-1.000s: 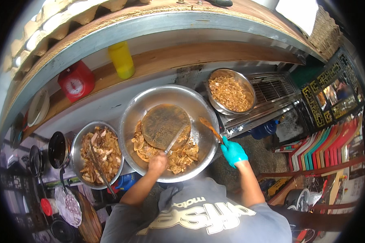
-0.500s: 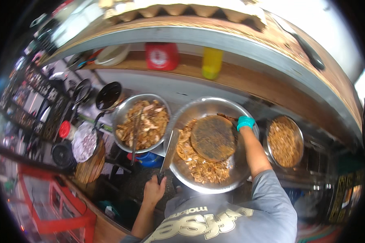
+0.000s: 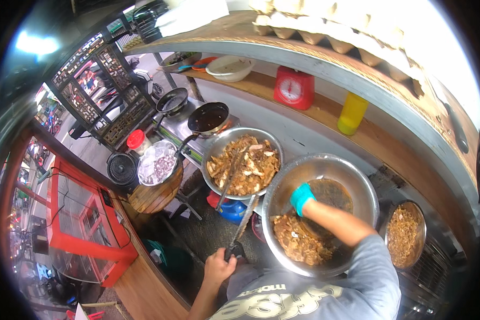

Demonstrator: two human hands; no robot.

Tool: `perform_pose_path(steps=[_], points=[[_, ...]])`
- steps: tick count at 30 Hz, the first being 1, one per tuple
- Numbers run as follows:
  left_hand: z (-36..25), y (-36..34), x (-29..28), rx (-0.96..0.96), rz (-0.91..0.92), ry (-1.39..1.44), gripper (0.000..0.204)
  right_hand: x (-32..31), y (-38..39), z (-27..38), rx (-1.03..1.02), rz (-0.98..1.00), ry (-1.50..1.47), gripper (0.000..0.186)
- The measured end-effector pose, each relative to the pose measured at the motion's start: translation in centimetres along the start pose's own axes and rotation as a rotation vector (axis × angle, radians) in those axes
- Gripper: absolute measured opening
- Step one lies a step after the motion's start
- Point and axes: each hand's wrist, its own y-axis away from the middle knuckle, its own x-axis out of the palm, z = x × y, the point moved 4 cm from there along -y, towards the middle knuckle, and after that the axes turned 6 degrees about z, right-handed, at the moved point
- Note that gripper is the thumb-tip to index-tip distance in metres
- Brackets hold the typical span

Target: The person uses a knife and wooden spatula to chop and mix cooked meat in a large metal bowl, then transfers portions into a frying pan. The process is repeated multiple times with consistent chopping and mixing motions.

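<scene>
Beyond the basin before you, a long, brown wooden shelf [image 3: 384, 143] runs along the wall. Well off to the basin's left stands a red-framed, glass-sided case [image 3: 93, 229].

The basin itself is a wide, round, shiny silver metal basin [image 3: 366, 197], just ahead of you. Inside it, toward the far side, lies a thick, round, dark brown chopping block [image 3: 333, 193]; chunks of glossy brown cooked meat [image 3: 300, 246] are heaped in the basin's near left part.

Just left of the basin is a smaller, round silver metal bowl [image 3: 265, 136] filled with larger pieces of brown and pale meat, with long, dark metal tongs [image 3: 231, 180] lying across it. Just right of the basin, another round silver metal bowl [image 3: 423, 232] holds finely chopped brown meat.

Beyond the basin, on the shelf, sit a boxy red kitchen scale with a white dial [image 3: 294, 89] and, nearer the basin, a tall yellow plastic cup [image 3: 353, 113].

Your hands are well apart. Your bare left hand [image 3: 220, 266], outside the basin on its near left, is closed around the dark handle of a long, metal-bladed knife [image 3: 244, 226], the blade slanting up beside the basin's left rim. Your right hand [image 3: 303, 199], in a teal glove, reaches inside the basin at the block's left edge, above the meat; you cannot tell from this view whether its fingers grip anything.
</scene>
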Motion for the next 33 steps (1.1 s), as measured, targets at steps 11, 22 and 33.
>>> perform_pose_path(steps=[11, 22, 33], points=[[-4.9, -15.8, 7.4, 0.876, 0.485, -0.559, 0.049, 5.9, 24.7, 7.5, 0.998, -0.114, -0.755, 0.037], [-1.6, -25.4, 3.4, 0.684, 0.232, -0.668, 0.036, 8.2, 16.8, 21.0, 1.347, 0.134, -0.888, 0.054], [6.0, -29.9, -6.3, 0.104, 0.249, -0.149, 0.03, 8.6, 17.6, 14.2, 0.954, 0.484, -1.118, 0.053]])
